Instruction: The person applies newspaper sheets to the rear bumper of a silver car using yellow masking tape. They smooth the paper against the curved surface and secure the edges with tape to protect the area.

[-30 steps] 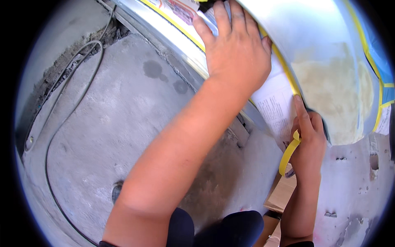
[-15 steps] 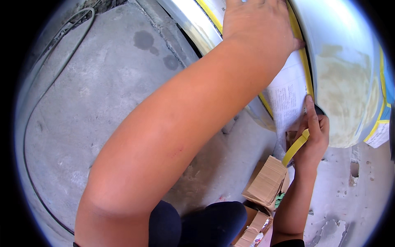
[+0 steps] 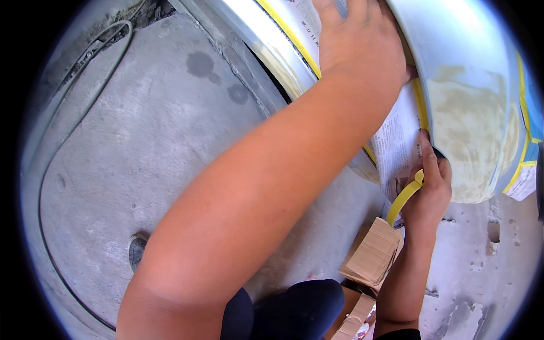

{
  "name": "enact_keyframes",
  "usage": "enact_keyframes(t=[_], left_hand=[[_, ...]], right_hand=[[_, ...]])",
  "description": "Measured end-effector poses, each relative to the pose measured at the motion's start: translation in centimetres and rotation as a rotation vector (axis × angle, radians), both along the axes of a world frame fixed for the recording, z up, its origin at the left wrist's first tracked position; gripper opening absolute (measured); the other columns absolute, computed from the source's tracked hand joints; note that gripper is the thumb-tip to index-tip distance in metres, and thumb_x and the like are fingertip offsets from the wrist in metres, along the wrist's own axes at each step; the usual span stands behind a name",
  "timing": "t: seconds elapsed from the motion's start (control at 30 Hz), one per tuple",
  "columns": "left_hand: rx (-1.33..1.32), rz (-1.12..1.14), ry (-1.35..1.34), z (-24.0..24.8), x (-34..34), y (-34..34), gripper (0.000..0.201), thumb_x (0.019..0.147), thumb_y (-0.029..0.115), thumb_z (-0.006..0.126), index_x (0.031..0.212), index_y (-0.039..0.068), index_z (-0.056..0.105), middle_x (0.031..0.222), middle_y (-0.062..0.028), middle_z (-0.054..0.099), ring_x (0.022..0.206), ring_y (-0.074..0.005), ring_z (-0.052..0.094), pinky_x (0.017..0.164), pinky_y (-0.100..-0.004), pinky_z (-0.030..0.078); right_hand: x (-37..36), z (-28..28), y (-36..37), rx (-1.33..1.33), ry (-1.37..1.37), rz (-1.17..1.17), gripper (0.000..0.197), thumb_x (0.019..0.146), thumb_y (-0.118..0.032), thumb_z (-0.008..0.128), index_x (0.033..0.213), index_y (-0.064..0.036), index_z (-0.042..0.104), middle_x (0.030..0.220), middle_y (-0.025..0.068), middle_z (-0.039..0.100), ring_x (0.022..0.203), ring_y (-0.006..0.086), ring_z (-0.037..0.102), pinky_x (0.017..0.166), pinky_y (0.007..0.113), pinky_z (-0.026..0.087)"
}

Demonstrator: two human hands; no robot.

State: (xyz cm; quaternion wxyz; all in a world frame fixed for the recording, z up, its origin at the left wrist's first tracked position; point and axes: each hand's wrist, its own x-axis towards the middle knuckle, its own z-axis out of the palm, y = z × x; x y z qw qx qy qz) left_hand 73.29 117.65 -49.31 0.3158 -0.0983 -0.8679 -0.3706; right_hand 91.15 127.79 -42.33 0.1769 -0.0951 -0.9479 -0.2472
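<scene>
A sheet of printed newspaper [image 3: 395, 136] lies in the gap beside a curved, pale car body panel [image 3: 476, 124], with yellow masking tape [image 3: 420, 105] along its edge. Across the paper's upper part, my left hand [image 3: 362, 51] lies with its fingers spread, thumb reaching to the taped edge by the panel. Some of its fingertips are cut off at the top of the view. Lower down, my right hand [image 3: 433, 190] has its fingers curled, index finger pressing the lower end of the tape line. A curved band of yellow masking tape [image 3: 401, 204] sticks out of that hand.
Cardboard boxes [image 3: 371, 252] stand on the floor by my right forearm. A grey hose [image 3: 42, 226] loops over the concrete floor [image 3: 130, 141] at left. More yellow tape and paper [image 3: 521, 181] cover the panel's far right side. My knees are at the bottom.
My left hand has shifted slightly down along the paper's taped edge, and its forearm has moved right. My right hand stays nearly in place. A shoe now shows beside my left elbow.
</scene>
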Motion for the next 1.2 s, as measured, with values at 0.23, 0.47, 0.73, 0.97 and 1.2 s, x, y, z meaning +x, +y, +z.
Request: enact_keyframes(t=[0.23, 0.47, 0.73, 0.97, 1.2], left_hand=[[0.049, -0.055, -0.039, 0.4, 1.2, -0.7, 0.085, 0.085, 0.051, 0.064, 0.140, -0.011, 0.044, 0.152, -0.0261, 0.034, 0.145, -0.0379, 0.021, 0.115, -0.0674, 0.009], [0.094, -0.036, -0.017, 0.9, 1.1, -0.5, 0.086, 0.084, 0.048, 0.065, 0.141, -0.012, 0.041, 0.152, -0.0267, 0.033, 0.145, -0.0372, 0.022, 0.116, -0.0657, 0.009], [-0.090, -0.069, 0.017, -0.5, 3.7, -0.4, 0.069, 0.096, 0.050, 0.048, 0.142, 0.000, 0.047, 0.153, -0.0203, 0.035, 0.146, -0.0376, 0.020, 0.114, -0.0662, 0.011], [-0.207, -0.222, 0.071, -1.4, 5.8, 0.8, 0.073, 0.096, 0.058, 0.045, 0.146, 0.004, 0.044, 0.154, -0.0197, 0.034, 0.148, -0.0372, 0.018, 0.116, -0.0643, 0.011], [-0.176, -0.311, 0.145, -1.5, 6.9, 1.2, 0.068, 0.093, 0.053, 0.052, 0.142, 0.006, 0.048, 0.150, -0.0177, 0.038, 0.144, -0.0351, 0.025, 0.115, -0.0653, 0.013]], right_hand=[[0.3, 0.2, 0.1, -0.072, -0.024, -0.037, 0.065, 0.074, 0.009, 0.059, 0.133, -0.0174, 0.064, 0.079, 0.0063, 0.050, 0.072, 0.0229, 0.055, 0.069, 0.032, 0.048], [0.2, 0.1, 0.3, 0.021, -0.003, -0.033, 0.069, 0.069, 0.007, 0.070, 0.130, -0.0262, 0.064, 0.082, 0.0036, 0.053, 0.072, 0.0243, 0.061, 0.062, 0.040, 0.050], [0.1, 0.2, -0.1, -0.005, -0.020, -0.050, 0.063, 0.077, 0.007, 0.063, 0.134, -0.0193, 0.063, 0.079, 0.0086, 0.051, 0.070, 0.0270, 0.056, 0.069, 0.037, 0.050], [0.2, 0.4, -0.6, -0.053, -0.033, -0.084, 0.063, 0.078, 0.009, 0.060, 0.134, -0.0201, 0.062, 0.083, 0.0081, 0.053, 0.074, 0.0265, 0.059, 0.070, 0.038, 0.050], [0.5, 0.1, 0.0, -0.098, 0.008, -0.060, 0.064, 0.076, 0.012, 0.060, 0.131, -0.0216, 0.064, 0.084, 0.0055, 0.054, 0.076, 0.0240, 0.061, 0.069, 0.037, 0.050]])
